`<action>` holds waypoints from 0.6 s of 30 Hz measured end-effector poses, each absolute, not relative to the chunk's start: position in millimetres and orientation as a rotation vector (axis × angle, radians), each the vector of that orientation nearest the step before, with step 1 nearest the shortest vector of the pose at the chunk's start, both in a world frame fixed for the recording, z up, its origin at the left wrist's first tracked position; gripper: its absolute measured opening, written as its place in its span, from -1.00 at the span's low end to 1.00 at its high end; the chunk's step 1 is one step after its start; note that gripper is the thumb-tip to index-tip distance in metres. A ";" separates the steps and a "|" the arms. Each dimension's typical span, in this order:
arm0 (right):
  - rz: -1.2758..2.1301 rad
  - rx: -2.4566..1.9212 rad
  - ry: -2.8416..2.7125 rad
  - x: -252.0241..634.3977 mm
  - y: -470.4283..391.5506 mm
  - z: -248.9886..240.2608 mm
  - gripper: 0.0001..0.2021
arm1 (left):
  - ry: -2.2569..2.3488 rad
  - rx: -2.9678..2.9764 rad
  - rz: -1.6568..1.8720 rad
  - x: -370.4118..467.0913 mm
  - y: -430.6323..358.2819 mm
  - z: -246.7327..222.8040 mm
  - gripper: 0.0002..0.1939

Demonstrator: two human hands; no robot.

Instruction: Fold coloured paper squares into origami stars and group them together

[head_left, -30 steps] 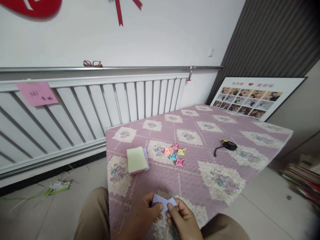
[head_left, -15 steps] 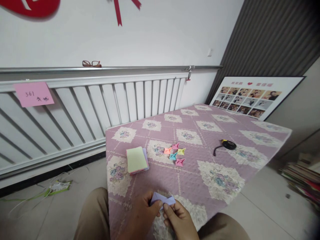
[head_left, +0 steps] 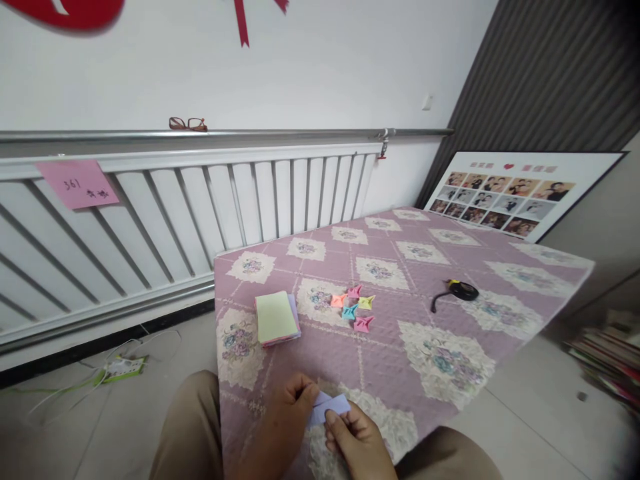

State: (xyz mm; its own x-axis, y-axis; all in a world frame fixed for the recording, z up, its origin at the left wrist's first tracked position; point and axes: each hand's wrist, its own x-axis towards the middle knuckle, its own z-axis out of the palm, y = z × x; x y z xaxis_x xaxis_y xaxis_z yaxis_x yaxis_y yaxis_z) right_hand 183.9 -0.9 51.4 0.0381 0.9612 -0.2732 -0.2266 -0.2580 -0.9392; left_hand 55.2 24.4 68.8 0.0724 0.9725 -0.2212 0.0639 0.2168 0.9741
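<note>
A folded lavender paper [head_left: 334, 405] is held low over the near part of the table between both hands. My left hand [head_left: 290, 417] pinches its left end, thumb on top. The right end is gripped by my right hand [head_left: 357, 437], its thumb pressed on the paper. Beyond the hands lie several small folded paper shapes: an orange one [head_left: 339, 301], a blue one [head_left: 349, 312], a yellow one [head_left: 367, 303] and pink ones [head_left: 363, 325]. To their left is a stack of coloured paper [head_left: 277, 318] with a pale green sheet on top.
A black tape measure [head_left: 463, 290] lies on the right of the patterned tablecloth [head_left: 380, 347]. A photo board [head_left: 520, 193] leans at the far right. Behind the table runs a white radiator [head_left: 280, 193], with glasses [head_left: 188, 125] on the pipe above.
My left hand has shifted its hold on the lavender paper, whose left part now shows less behind the fingers. The view has moved slightly, so the surroundings appear a little farther right.
</note>
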 end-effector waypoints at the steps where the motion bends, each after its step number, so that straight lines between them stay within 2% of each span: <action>1: 1.452 -1.259 -0.852 183.6 -0.8 51.6 -0.53 | 1.287 1.114 0.970 55.3 24.0 67.7 -0.72; 13: 1.372 -1.266 -0.752 181.4 -1.9 48.0 -0.51 | 1.243 1.007 0.967 49.4 31.0 62.1 -0.64; 18: 1.312 -1.217 -0.683 186.0 1.6 44.0 -0.53 | 0.975 0.658 1.126 52.5 23.6 61.4 -0.35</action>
